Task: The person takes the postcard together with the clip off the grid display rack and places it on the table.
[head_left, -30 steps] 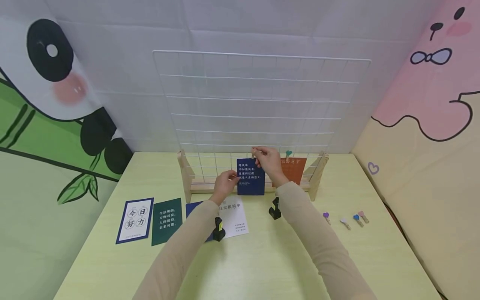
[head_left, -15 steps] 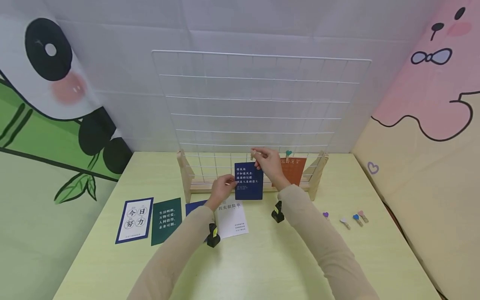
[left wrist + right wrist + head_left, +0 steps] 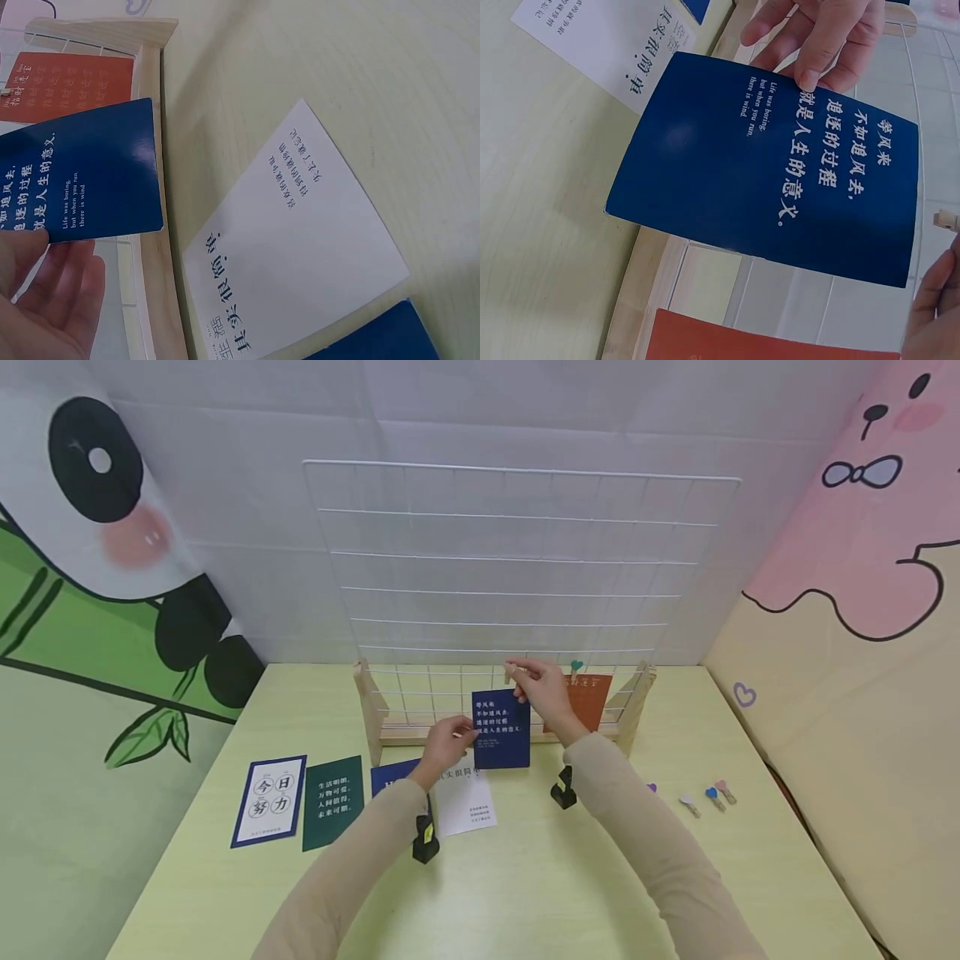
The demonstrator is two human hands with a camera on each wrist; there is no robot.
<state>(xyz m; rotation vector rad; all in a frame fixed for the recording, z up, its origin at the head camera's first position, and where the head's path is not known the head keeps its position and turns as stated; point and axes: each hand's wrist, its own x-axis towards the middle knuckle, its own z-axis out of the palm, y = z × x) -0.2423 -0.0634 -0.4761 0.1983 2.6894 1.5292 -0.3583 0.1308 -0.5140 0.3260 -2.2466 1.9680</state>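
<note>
Upright in front of the wire grid rack point(image 3: 480, 562) is a dark blue card point(image 3: 501, 747) with white lettering. My left hand point(image 3: 447, 745) pinches its left edge between thumb and fingers, as the right wrist view also shows. Just above the card, my right hand point(image 3: 546, 693) holds a small wooden clothespin point(image 3: 946, 219), mostly hidden by the fingers. A gap shows between clothespin and card in the right wrist view. To the right, an orange-red card point(image 3: 588, 700) hangs on the grid from a clip with a green heart point(image 3: 577, 667).
On the table's left lie a blue-bordered white card point(image 3: 268, 800), a green card point(image 3: 333, 803), another blue card point(image 3: 392, 772) partly under my left arm, and a white card point(image 3: 467, 802). Several heart-topped clothespins point(image 3: 716, 799) lie at right. Wooden feet point(image 3: 637, 710) support the grid.
The blue card has come down and slightly away from the grid with my left hand. My right hand has shifted slightly down and right, and the gap between clothespin and card has grown.
</note>
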